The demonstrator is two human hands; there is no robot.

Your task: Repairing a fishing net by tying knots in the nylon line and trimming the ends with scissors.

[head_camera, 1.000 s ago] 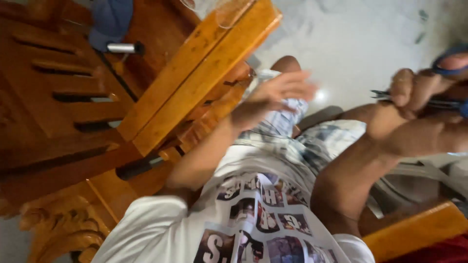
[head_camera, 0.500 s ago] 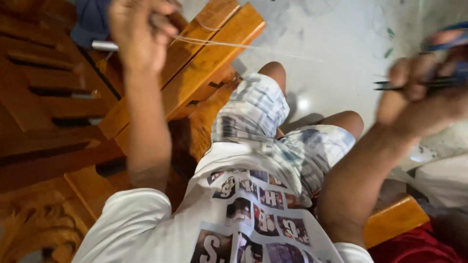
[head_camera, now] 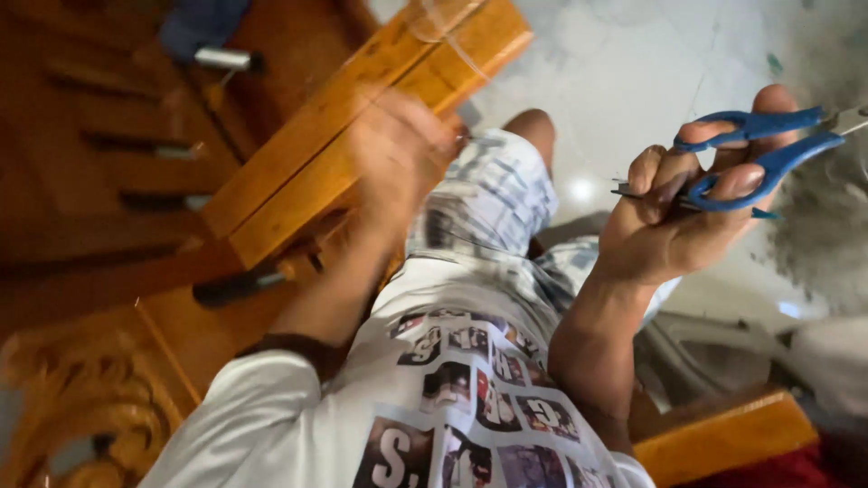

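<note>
Glossy varnished wooden frame (head_camera: 362, 136), plastic-handled scissors (head_camera: 755, 158)

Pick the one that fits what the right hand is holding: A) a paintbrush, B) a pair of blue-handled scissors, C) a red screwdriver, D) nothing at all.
B: the right hand has its fingers curled around a pair of blue-handled scissors, with the loops showing above the knuckles.

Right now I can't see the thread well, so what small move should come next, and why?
Probably steady the left hand first. It is blurred beside the wooden beam, and the thin thread near it barely shows. The right hand holds blue scissors well off to the side, so bringing them across looks premature.
</note>
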